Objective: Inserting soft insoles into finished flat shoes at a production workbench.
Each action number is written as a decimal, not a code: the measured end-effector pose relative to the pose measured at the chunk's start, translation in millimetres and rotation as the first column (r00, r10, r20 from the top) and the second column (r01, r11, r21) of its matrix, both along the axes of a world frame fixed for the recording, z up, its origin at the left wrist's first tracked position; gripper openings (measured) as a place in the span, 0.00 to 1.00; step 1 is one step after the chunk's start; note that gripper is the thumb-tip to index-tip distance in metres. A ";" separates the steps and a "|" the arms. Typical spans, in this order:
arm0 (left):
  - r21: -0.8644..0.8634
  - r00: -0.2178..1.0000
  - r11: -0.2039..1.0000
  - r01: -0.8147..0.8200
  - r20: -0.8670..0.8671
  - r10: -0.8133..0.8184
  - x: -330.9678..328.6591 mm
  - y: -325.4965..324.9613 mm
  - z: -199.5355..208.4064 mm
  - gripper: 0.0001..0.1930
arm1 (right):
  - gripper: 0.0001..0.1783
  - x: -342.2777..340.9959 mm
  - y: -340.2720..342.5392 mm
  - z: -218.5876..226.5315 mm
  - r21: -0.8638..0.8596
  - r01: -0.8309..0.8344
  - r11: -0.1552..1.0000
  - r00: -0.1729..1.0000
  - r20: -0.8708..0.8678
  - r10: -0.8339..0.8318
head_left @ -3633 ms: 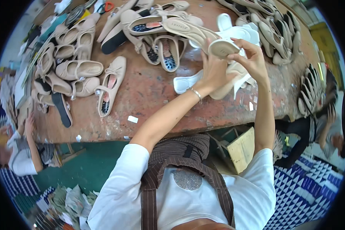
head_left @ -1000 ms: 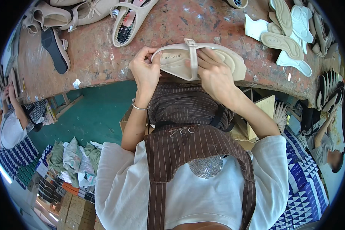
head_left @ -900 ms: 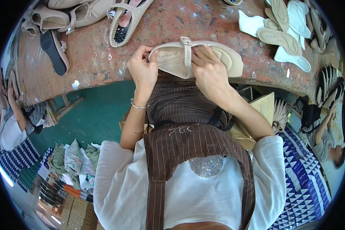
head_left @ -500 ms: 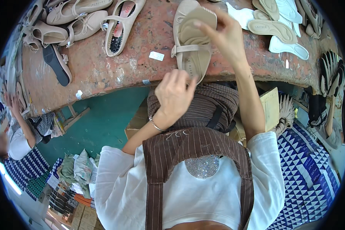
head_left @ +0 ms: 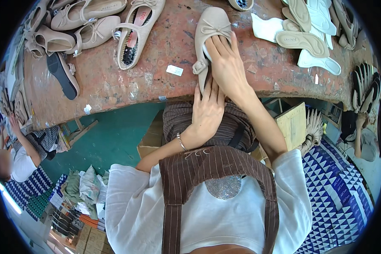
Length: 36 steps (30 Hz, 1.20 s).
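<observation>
- The right grip (head_left: 226,67) has its fingers inside the beige bow shoe (head_left: 212,21), pointing toward the toe; one finger shows along the outside at the right edge. Their inner side is hidden, so I cannot tell whether they pinch anything.
- The left grip (head_left: 207,111) lies palm down at the heel end, just nearer the body than the right grip, with its fingers spread over the shoe; whether they close on it I cannot tell.
- From both grips the shoe lies away from the body, on the table (head_left: 103,82) at its near edge. Its long axis runs nearly straight outward, toe farthest; the right grip is nearer the toe.
- Just left of the right grip is the strap's buckle (head_left: 200,67); the rest of the strap is mostly hidden.
- Farther left lie a small white label (head_left: 174,70) and an open-topped shoe (head_left: 122,44) with a dark lining; well to the right, a pile of loose insoles (head_left: 302,43).
- Half a second ago the right grip held up the front of an insole above the opening; now that front no longer stands out and the fingers are inside. The shoe's direction is nearly unchanged, while the left grip's fingers, bunched then, lie extended.
</observation>
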<state>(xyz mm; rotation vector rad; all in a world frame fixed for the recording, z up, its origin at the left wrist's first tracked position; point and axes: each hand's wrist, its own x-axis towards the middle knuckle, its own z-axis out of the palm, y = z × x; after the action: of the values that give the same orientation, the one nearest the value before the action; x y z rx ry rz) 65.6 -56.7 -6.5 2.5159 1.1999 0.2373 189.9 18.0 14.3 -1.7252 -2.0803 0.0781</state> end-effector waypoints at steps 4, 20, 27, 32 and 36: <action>0.011 0.999 0.999 0.047 0.004 -0.047 0.9 -0.1 1.8 0.28 | 0.24 2.3 -7.1 -2.9 0.091 -0.063 0.994 0.996 0.073 0.057; -0.012 0.999 1.000 0.029 -0.038 -0.030 -0.4 -0.4 -0.9 0.24 | 0.15 -2.2 14.7 6.8 -0.105 -0.004 0.994 0.989 0.149 0.019; 0.031 0.999 0.999 -0.018 0.050 0.016 4.7 4.5 0.5 0.30 | 0.13 -4.5 38.6 16.5 -0.454 0.145 0.879 0.891 0.447 0.083; 0.062 0.965 0.998 -0.020 0.264 0.003 -4.4 17.4 7.2 0.23 | 0.11 35.1 15.2 52.5 -0.410 -0.283 0.867 0.948 -0.255 0.188; -0.478 0.577 0.830 -0.287 0.606 0.548 -87.3 52.4 45.6 0.10 | 0.17 139.6 -30.6 58.6 -0.056 0.264 0.963 0.786 -0.566 -0.249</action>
<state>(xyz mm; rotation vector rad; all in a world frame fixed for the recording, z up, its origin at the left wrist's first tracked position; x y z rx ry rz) -21.7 -4.3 39.1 1.5140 1.3082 0.9720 329.5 -12.6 72.8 -1.6864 -1.3924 0.4292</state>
